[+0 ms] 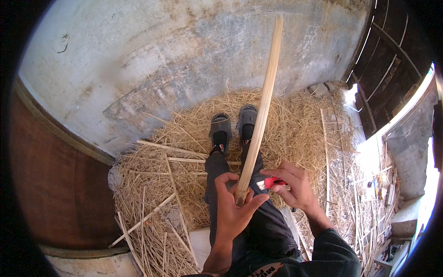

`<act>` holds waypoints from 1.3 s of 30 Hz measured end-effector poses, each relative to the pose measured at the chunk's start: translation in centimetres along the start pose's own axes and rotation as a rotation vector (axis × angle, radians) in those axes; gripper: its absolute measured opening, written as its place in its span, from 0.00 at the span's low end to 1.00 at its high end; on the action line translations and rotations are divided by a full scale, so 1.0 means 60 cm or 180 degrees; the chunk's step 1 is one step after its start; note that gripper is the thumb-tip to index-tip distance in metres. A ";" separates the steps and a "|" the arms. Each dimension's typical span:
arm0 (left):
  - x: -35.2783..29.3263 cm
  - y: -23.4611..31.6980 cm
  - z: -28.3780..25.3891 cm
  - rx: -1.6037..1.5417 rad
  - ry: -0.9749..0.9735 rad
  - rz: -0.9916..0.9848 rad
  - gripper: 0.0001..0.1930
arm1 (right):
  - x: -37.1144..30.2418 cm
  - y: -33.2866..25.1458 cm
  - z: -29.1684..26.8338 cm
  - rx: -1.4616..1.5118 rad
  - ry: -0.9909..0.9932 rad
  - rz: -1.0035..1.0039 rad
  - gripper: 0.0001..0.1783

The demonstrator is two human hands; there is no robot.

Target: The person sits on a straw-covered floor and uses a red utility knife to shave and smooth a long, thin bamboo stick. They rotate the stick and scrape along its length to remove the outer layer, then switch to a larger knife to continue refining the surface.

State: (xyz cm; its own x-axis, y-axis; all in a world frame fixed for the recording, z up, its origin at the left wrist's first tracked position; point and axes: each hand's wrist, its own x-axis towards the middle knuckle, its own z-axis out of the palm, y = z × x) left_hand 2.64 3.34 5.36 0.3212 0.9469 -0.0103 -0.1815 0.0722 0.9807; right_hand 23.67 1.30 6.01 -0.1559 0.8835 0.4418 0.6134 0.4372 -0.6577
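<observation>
A long pale wooden strip (265, 101), perhaps split bamboo, rises away from my lap toward the wall, slightly curved. My left hand (230, 210) is closed around its near end, the thumb on the right side and the fingers on the left. In my right hand (295, 187) is a red-handled utility knife (276, 182), its short blade pointing left, close to the strip's lower right side. Whether the blade touches the wood I cannot tell.
Straw-like shavings (295, 134) cover the floor around my feet, with loose wooden strips (173, 147) on the left. A stained wall (184, 60) stands ahead, a brown panel (55, 175) is at left, and dark boards (387, 60) are at upper right.
</observation>
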 end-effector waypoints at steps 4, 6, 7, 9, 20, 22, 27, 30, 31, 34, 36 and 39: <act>-0.002 0.017 0.018 -0.0046 0.0096 0.0179 0.36 | -0.001 0.006 0.015 -0.0241 0.0262 -0.0359 0.22; -0.003 0.024 0.026 -0.0042 0.0107 0.0257 0.35 | 0.000 0.003 0.016 -0.0320 0.0343 -0.0443 0.22; -0.004 0.023 0.027 -0.0045 0.0100 0.0274 0.35 | 0.000 0.000 0.015 -0.0377 0.0329 -0.0424 0.22; -0.005 0.020 0.029 -0.0046 0.0081 0.0313 0.35 | 0.000 -0.006 0.013 -0.0493 0.0309 -0.0387 0.23; -0.005 0.019 0.028 0.0425 0.0241 0.0249 0.19 | 0.001 -0.024 0.025 -0.0789 0.0498 -0.0428 0.21; -0.004 0.015 0.026 0.0474 0.0262 0.0285 0.19 | -0.001 -0.023 0.028 -0.0872 0.0536 -0.0422 0.21; -0.005 0.017 0.023 0.0749 0.0274 0.0310 0.19 | -0.007 -0.020 0.035 -0.1010 0.0656 -0.0429 0.22; -0.001 0.006 0.022 0.0757 0.0345 0.0574 0.21 | -0.007 -0.021 0.035 -0.1032 0.0693 -0.0430 0.23; -0.003 0.006 0.021 0.0739 0.0311 0.0494 0.20 | -0.007 -0.020 0.036 -0.1035 0.0689 -0.0435 0.23; -0.006 0.010 0.020 0.0743 0.0237 0.0338 0.19 | -0.008 -0.017 0.035 -0.1052 0.0697 -0.0462 0.23; -0.008 0.016 0.019 0.0838 0.0255 0.0330 0.19 | -0.006 -0.016 0.035 -0.1046 0.0711 -0.0499 0.24; -0.003 0.008 0.016 0.0987 0.0343 0.0663 0.20 | -0.007 -0.015 0.038 -0.1065 0.0733 -0.0509 0.23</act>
State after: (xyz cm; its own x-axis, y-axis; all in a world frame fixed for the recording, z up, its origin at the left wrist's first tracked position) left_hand 3.40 2.89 6.04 0.2047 0.9600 0.1912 0.0623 -0.2077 0.9762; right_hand 21.42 0.93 5.05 -0.1160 0.7318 0.6716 0.8186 0.4534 -0.3527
